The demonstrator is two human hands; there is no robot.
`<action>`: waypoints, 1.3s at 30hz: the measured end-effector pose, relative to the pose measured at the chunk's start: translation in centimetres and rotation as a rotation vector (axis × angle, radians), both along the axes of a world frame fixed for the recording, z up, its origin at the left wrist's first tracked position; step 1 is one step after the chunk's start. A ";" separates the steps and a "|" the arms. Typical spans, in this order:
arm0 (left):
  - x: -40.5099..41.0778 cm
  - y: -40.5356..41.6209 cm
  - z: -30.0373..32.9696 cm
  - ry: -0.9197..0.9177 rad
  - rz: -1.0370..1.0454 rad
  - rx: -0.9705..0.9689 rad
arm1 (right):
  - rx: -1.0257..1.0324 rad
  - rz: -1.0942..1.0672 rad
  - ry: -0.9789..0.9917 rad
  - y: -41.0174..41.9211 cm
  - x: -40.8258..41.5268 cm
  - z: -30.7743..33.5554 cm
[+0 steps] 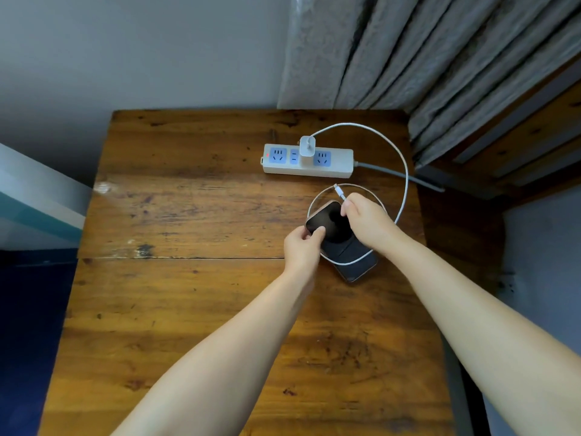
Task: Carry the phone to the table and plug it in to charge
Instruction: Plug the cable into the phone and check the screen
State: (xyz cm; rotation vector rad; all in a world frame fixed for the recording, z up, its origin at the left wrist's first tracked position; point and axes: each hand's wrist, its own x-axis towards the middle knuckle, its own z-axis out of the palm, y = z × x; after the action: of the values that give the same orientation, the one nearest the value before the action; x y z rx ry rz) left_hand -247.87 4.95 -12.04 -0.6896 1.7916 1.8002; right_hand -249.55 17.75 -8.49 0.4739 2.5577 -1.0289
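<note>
Forearms [251, 341] over table [188, 215] (cable [405, 171] across phone [349, 247])

Curtain [440, 58]: grey, pleated, hung far right.
Wall [125, 51]: plain grey, seen far left.
Wooden frame [534, 133]: placed right.

No words, brands or numbers are showing anywhere. The only sign is a small red light [267, 154] glowing at the left end of the white power strip [333, 169] on the table.
</note>
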 end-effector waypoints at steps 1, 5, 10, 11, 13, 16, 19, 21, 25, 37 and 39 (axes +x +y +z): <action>-0.3 -0.6 0.3 0.040 -0.005 0.010 | -0.024 0.006 0.030 -0.2 -0.2 0.3; -2.7 -3.3 2.0 0.068 0.124 0.224 | -0.167 -0.095 0.154 -1.1 -1.1 1.6; -6.5 -8.4 3.6 0.081 0.495 0.512 | -0.284 0.028 0.200 -3.0 -1.5 3.3; -7.1 -9.4 3.9 0.087 0.540 0.529 | -0.308 0.057 0.203 -3.6 -1.4 3.5; -7.9 -11.4 4.2 0.084 0.611 0.554 | -0.356 0.089 0.219 -5.0 -1.3 3.5; -8.1 -13.7 4.5 0.048 0.712 0.548 | -0.398 0.099 0.218 -6.3 -1.3 3.7; -7.7 -15.3 4.6 0.004 0.766 0.575 | -0.473 0.170 0.093 -7.7 -1.3 3.8; -7.3 -15.8 4.7 -0.006 0.761 0.599 | -0.466 0.241 0.000 -8.7 -1.1 3.5; -6.7 -16.0 5.1 -0.026 0.764 0.621 | -0.514 0.290 -0.015 -10.3 -0.7 3.5; -6.2 -17.2 5.2 -0.026 0.784 0.607 | -0.607 0.214 -0.098 -11.2 0.2 4.0; -6.1 -17.3 5.3 -0.013 0.777 0.585 | -0.625 0.222 -0.098 -11.3 0.3 4.2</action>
State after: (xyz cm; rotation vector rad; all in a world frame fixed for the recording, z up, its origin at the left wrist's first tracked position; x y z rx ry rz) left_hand -253.96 -12.31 -6.73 -1.2279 0.9137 2.6263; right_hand -249.30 6.45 -4.31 0.0652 1.9941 -1.5739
